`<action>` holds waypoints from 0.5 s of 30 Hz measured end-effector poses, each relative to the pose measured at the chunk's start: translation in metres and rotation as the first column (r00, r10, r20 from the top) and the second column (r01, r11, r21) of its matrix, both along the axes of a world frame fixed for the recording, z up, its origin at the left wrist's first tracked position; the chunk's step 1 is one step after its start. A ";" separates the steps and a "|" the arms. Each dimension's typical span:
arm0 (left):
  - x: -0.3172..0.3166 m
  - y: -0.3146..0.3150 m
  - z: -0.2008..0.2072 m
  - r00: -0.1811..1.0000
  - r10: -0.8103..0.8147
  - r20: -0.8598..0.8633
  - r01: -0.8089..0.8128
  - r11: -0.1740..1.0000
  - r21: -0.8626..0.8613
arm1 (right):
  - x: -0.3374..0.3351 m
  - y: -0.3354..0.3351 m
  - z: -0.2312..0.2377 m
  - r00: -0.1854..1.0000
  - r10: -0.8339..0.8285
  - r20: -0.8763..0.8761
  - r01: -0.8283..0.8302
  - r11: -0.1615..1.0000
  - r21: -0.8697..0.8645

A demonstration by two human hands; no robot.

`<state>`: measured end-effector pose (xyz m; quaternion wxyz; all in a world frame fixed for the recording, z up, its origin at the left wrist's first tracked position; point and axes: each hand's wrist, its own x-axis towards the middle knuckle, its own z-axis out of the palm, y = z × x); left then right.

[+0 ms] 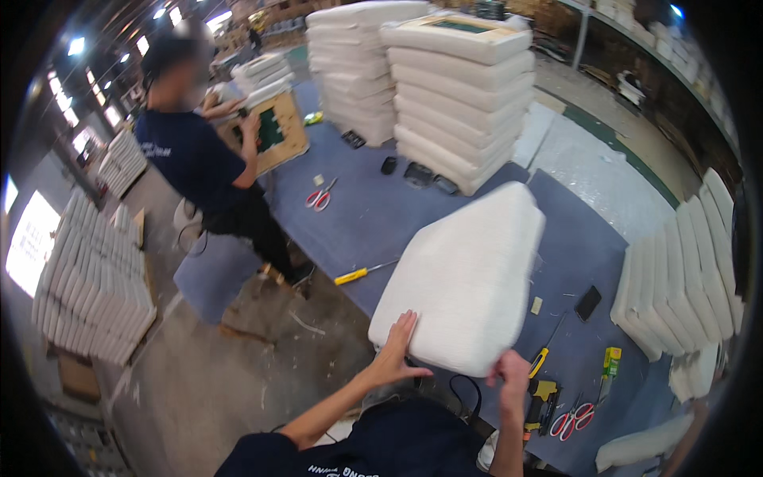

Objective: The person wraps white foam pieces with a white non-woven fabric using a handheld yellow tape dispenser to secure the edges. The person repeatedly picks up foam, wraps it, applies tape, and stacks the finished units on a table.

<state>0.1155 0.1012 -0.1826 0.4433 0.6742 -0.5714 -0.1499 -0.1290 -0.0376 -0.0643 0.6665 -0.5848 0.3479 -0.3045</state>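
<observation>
A white padded seat cushion [465,274] lies on the blue-grey table [342,230] in front of me, its pale cover facing up. My left hand [393,355] rests flat against its near left side, fingers stretched and thumb apart. At the near right corner, my right hand [511,375] has its fingers curled against the cushion's edge, gripping it there. Beside that hand lie a yellow-handled screwdriver [540,359] and a yellow and black staple gun [544,401]. The cushion's underside is hidden.
Tall stacks of white cushions [461,103] stand at the table's far side, more [679,270] at the right. Scissors [572,420], a phone [588,304] and another screwdriver [362,274] lie on the table. A co-worker [195,151] handles a wooden-framed panel [278,131] at the far left.
</observation>
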 end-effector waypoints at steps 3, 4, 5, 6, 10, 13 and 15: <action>-0.004 -0.008 0.076 0.970 0.187 0.155 -0.107 0.900 -0.422 | 0.064 0.004 0.014 0.932 0.363 0.006 -0.357 0.920 -0.159; -0.004 -0.005 0.096 0.926 0.317 0.207 -0.154 0.815 -0.559 | 0.085 0.009 0.016 0.916 0.391 0.093 -0.381 0.918 -0.110; -0.003 -0.002 0.112 0.892 0.367 0.266 -0.198 0.843 -0.500 | 0.098 0.011 0.018 0.898 0.410 0.161 -0.405 0.912 -0.068; -0.001 0.001 0.126 0.854 0.410 0.320 -0.245 0.860 -0.447 | 0.104 0.006 0.016 0.881 0.427 0.204 -0.426 0.903 -0.053; -0.013 -0.001 0.154 0.741 0.536 0.405 -0.434 0.842 -0.321 | 0.120 -0.024 0.008 0.858 0.438 0.269 -0.456 0.890 0.006; -0.022 -0.005 0.150 0.695 0.575 0.432 -0.448 0.816 -0.365 | 0.132 -0.046 0.013 0.911 0.350 0.218 -0.368 0.928 0.048; -0.028 -0.007 0.139 0.686 0.567 0.456 -0.422 0.821 -0.386 | 0.137 -0.075 0.021 0.946 0.216 0.241 -0.245 0.965 0.096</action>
